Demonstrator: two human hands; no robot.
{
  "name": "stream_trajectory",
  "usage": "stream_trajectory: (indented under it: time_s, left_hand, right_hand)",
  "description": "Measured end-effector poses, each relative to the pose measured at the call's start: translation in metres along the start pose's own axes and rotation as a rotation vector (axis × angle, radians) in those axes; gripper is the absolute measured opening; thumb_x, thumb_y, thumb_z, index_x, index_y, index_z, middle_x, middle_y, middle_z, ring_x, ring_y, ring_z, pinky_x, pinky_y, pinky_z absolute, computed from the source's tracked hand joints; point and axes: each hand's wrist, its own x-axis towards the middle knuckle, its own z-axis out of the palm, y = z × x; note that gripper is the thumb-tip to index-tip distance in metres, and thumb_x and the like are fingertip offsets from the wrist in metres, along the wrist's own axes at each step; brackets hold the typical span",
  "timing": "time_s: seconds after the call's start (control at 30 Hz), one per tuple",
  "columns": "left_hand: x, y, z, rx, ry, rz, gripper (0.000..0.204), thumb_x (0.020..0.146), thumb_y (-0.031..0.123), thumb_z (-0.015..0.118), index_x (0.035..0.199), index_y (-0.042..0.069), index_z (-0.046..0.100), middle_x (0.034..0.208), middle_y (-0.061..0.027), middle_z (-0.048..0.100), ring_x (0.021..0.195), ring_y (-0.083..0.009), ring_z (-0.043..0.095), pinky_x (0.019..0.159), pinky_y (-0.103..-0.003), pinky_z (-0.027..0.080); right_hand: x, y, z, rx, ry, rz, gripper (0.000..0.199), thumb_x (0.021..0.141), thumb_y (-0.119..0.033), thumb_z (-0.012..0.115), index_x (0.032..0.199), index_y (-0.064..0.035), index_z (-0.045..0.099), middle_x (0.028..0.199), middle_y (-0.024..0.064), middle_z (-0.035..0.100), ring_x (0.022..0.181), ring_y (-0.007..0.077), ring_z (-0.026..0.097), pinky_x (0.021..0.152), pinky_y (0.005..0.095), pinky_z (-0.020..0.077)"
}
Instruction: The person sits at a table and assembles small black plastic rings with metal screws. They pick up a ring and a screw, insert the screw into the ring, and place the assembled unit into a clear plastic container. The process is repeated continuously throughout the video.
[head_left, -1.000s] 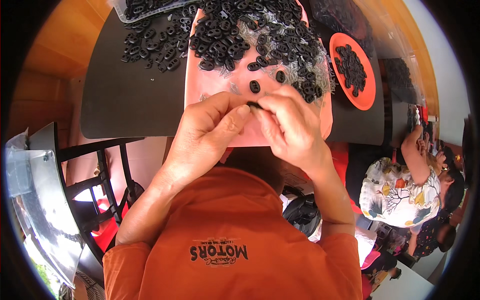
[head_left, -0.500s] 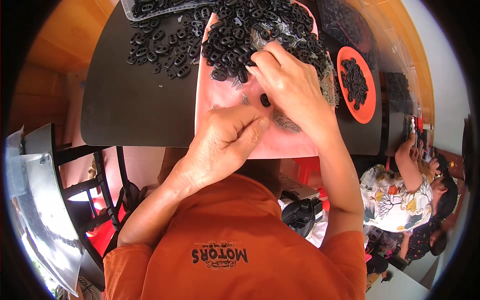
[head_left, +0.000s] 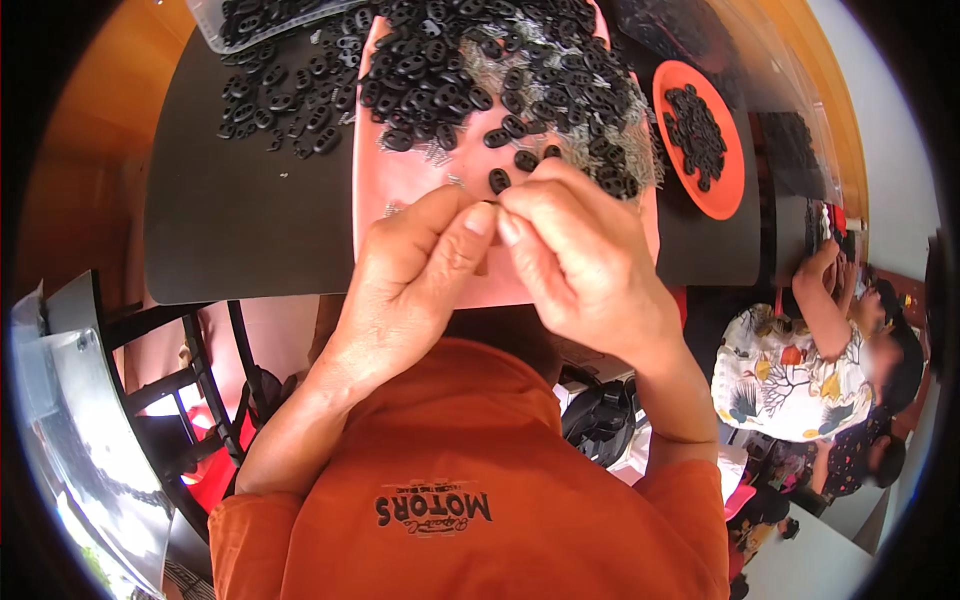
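A small dark piece (head_left: 490,203), all but a sliver of it hidden by fingertips, sits between a worker's two hands over the near part of a pink tray (head_left: 376,165). The thumb and forefinger of the left hand (head_left: 412,258) are clamped on it. On its other side, the thumb and forefinger of the right hand (head_left: 592,262) press together at the tips; whether they also grip the piece cannot be told.

Just beyond the right fingertips, a black oval toggle (head_left: 499,181) lies on the tray. A thick heap of black toggles (head_left: 425,80) covers the tray's far part, mixed with fine, pale springs (head_left: 488,72) that spread toward its right edge.

To the left of the tray, loose black parts (head_left: 265,118) are strewn over a dark table (head_left: 250,235), beside a clear plastic box (head_left: 232,44) beyond the tray's far left corner. To the right of the tray stands an orange-red plate (head_left: 724,198) bearing a pile of small black parts (head_left: 695,135). On the near side of the tray is the worker's orange shirt (head_left: 450,430). Well to the right of the tray, another person in a patterned white top (head_left: 795,380) leans forward.
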Motion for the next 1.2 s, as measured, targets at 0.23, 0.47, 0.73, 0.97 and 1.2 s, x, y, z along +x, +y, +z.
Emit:
stream_trajectory:
  time_s: [0.23, 0.47, 0.73, 0.97, 1.2]
  left_hand:
    - [-0.016, -0.002, 0.004, -0.187, -0.028, -0.027, 0.032, 0.101, 0.026, 0.052, 0.079, 0.003, 0.058, 0.065, 0.0036, 0.049, 0.056, -0.0025, 0.043, 0.050, -0.020, 0.036]
    - [-0.031, 0.000, -0.001, -0.449, -0.270, -0.334, 0.042, 0.100, 0.036, 0.050, 0.073, 0.005, 0.057, 0.061, 0.0001, 0.051, 0.051, -0.0035, 0.035, 0.045, -0.021, 0.024]
    - [-0.035, 0.008, 0.007, -0.422, -0.194, -0.425, 0.041, 0.101, 0.033, 0.047, 0.072, 0.005, 0.056, 0.063, -0.0011, 0.051, 0.054, -0.0053, 0.039, 0.047, -0.022, 0.027]
    - [-0.032, -0.002, 0.009, 0.181, -0.158, 0.148, 0.009, 0.085, -0.001, 0.050, 0.077, -0.003, 0.049, 0.064, -0.0113, 0.046, 0.054, -0.0239, 0.045, 0.053, -0.035, 0.040]
    - [-0.027, -0.006, 0.004, 0.281, -0.138, 0.211, 0.005, 0.079, -0.007, 0.051, 0.077, -0.003, 0.050, 0.065, -0.0146, 0.046, 0.055, -0.0297, 0.046, 0.053, -0.037, 0.041]
  right_hand:
    - [-0.020, -0.012, 0.000, 0.106, 0.005, -0.049, 0.018, 0.080, 0.007, 0.064, 0.095, 0.0014, 0.057, 0.078, 0.0118, 0.054, 0.062, 0.0266, 0.055, 0.053, 0.0356, 0.0451]
    - [-0.032, -0.011, 0.001, 0.249, -0.024, -0.077, 0.019, 0.081, -0.010, 0.072, 0.087, -0.0052, 0.055, 0.071, 0.0051, 0.049, 0.058, 0.0240, 0.054, 0.048, 0.0353, 0.0433]
    - [-0.038, -0.016, 0.008, 0.191, 0.080, -0.080, 0.016, 0.083, -0.004, 0.069, 0.081, -0.0035, 0.054, 0.064, 0.0054, 0.049, 0.052, 0.0218, 0.051, 0.044, 0.0342, 0.0394]
    - [-0.044, -0.015, 0.021, 0.259, 0.175, 0.045, 0.019, 0.086, 0.004, 0.062, 0.075, -0.0012, 0.048, 0.061, 0.0082, 0.046, 0.050, 0.0238, 0.048, 0.044, 0.0352, 0.0365]
    - [-0.043, -0.014, 0.015, 0.145, 0.027, 0.048, 0.025, 0.089, -0.005, 0.062, 0.072, -0.0034, 0.045, 0.059, 0.0094, 0.042, 0.048, 0.0273, 0.046, 0.043, 0.0381, 0.0353]
